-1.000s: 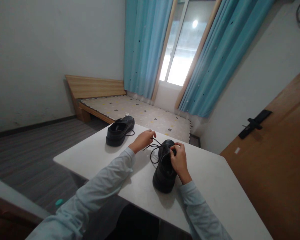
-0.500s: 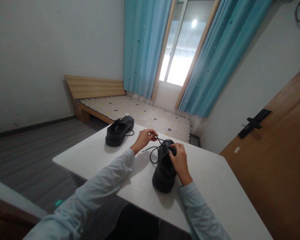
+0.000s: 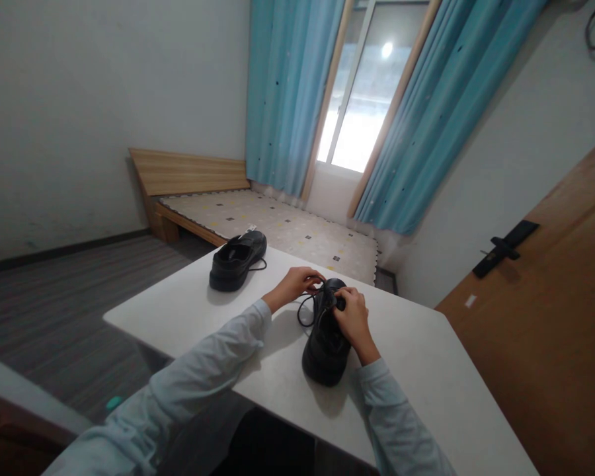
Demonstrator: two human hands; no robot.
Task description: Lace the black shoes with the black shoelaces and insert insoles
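A black lace-up shoe (image 3: pixel 326 357) stands on the white table (image 3: pixel 416 370), heel toward me. My left hand (image 3: pixel 300 284) is closed at its left side, fingertips pinching a black shoelace (image 3: pixel 305 312) near the eyelets; a loop of lace hangs below. On the right of the opening, my right hand (image 3: pixel 352 314) is closed on the shoe's upper, thumb and fingers gripping near the tongue. Exactly what lies between these fingertips is partly hidden. Another black shoe (image 3: pixel 228 274) sits at the table's far left, its lace lying loose beside it.
Beyond the table is a bed (image 3: pixel 277 221) with a patterned mattress and a wooden headboard (image 3: pixel 188 173). A wooden door (image 3: pixel 550 317) with a black handle stands at the right. Blue curtains (image 3: pixel 292 99) frame the window. A small green object (image 3: pixel 114 402) lies on the floor.
My left hand has moved right and slightly down, closer to the shoe, bringing the lace with it. My right hand stays at the shoe, with its fingers shifted slightly.
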